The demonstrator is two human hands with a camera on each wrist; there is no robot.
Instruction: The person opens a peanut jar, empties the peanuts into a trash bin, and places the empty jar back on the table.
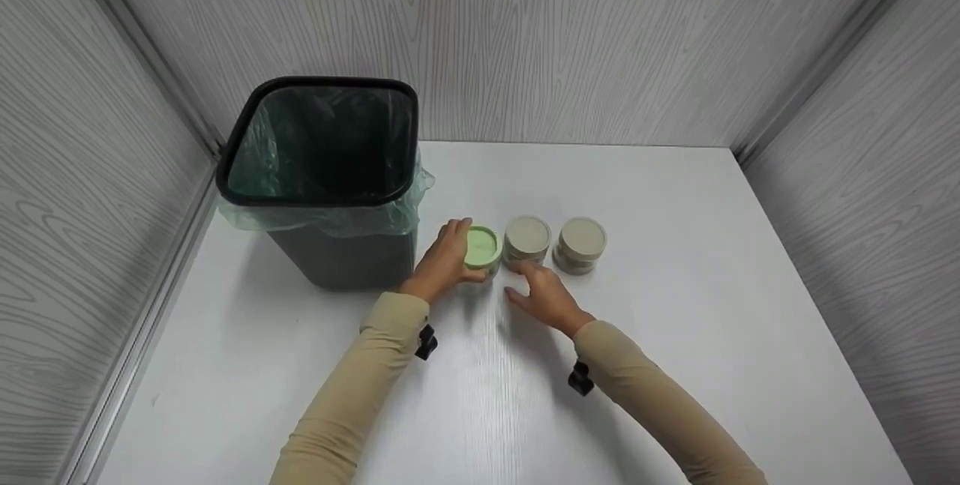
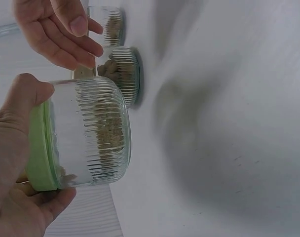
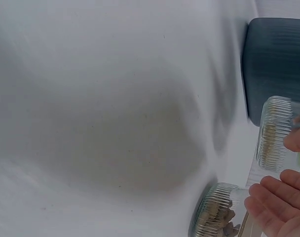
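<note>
On the white table, head view: three ribbed glass jars stood in a row just ahead of the person's two hands.
Left hand (image 1: pixel 444 260): fingers and thumb curled round the green-lidded jar (image 1: pixel 481 248), gripping it at the lid end.
Green-lidded jar, place: inside the left hand's grasp, just beside the middle jar (image 1: pixel 526 240) on its far side from the bin.
Right hand (image 1: pixel 544 294): fingers loosely spread and relaxed, holding nothing, its fingertips close beneath the middle jar; whether they touched it I could not tell.
Far jar (image 1: pixel 580 243): beyond the right hand, beside the middle jar, with a beige lid like its neighbour.
Bin (image 1: pixel 330 178): dark, lined with a clear bag, standing just outside the left hand.

At the left wrist: 
Left hand (image 2: pixel 14 163): thumb over the top and fingers below, clasping the green lid of the green-lidded jar (image 2: pixel 86 136).
Jar contents: brownish bits showed through the ribbed glass.
Right hand (image 2: pixel 56 32): open, fingers extended, just above the middle jar (image 2: pixel 120 74).
Far jar (image 2: pixel 110 24): past the right hand, partly hidden.

At the right wrist: 
Right hand (image 3: pixel 278 205): palm open, fingers relaxed, gripping nothing.
Middle jar (image 3: pixel 214 212): right beside those fingers.
Green-lidded jar (image 3: pixel 276 133): a little beyond, blurred.
Bin (image 3: pixel 276 64): behind it.
</note>
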